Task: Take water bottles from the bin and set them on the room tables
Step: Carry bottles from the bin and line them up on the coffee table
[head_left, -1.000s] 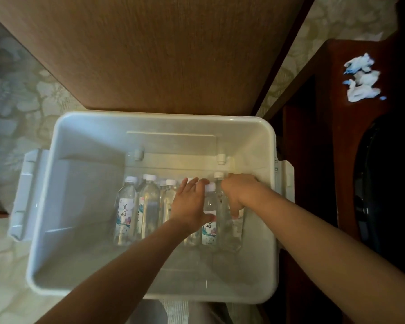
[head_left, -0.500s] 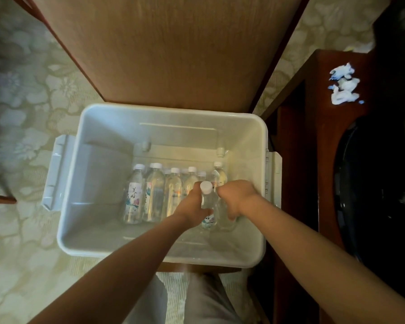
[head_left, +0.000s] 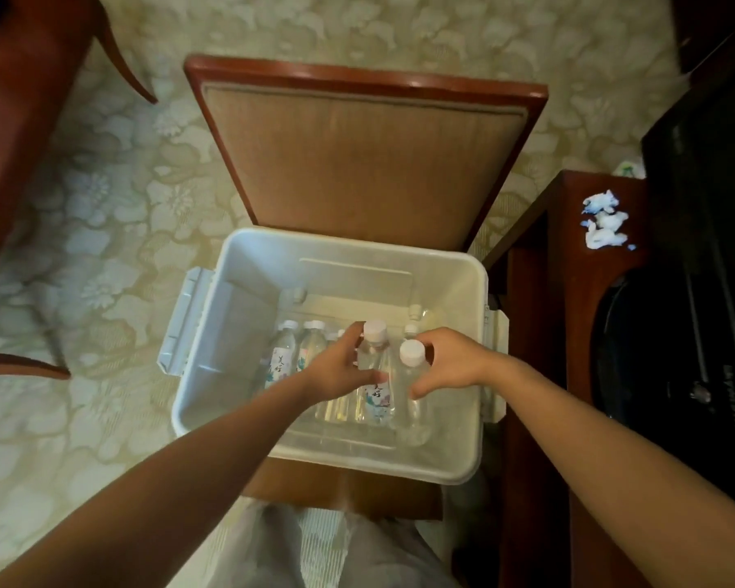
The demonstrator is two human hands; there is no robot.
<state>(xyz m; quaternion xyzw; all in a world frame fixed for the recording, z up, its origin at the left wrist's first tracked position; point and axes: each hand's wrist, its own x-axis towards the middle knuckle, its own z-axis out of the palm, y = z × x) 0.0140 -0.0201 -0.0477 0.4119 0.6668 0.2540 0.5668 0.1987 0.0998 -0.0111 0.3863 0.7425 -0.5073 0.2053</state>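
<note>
Bottles partly hidden (behind left hand).

White bin, clear white-capped bottles upright inside, labelled bottle and second bottle higher than the rest.

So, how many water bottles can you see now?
6. Left hand grips one bottle; right hand grips another; three sit in the bin at left; one behind. Some may be hidden.

white bin — white-capped bottles; cream floral carpet.
</note>
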